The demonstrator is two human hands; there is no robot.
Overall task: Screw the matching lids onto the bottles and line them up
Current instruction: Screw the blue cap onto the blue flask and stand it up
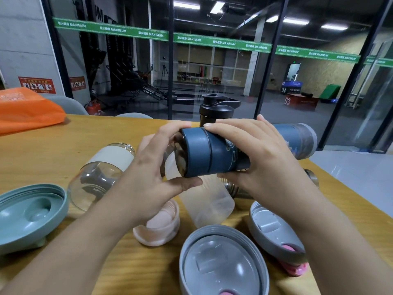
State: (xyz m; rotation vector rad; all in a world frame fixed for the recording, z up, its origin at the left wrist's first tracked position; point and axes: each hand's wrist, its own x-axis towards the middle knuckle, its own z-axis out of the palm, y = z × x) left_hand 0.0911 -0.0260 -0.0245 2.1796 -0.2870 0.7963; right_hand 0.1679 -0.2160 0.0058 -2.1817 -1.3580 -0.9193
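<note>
Blue bottle [223, 154] lies sideways in the air above the wooden table [53, 150], and I have both hands on it. My left hand [148, 167] curls round its blue lid [192, 153], thumb beneath, fingers on top. My right hand [261, 158] wraps the bottle's body. Just behind it stands a black bottle [215, 109]; below it lies a frosted bottle [204, 201].

Both bare forearms are reaching forward and converging, the left hand [155, 167] curling its thumb and fingers in a pinching grip around something held up between them, while the right hand [261, 154] is arching over it from above, fingers wrapping down.
</note>
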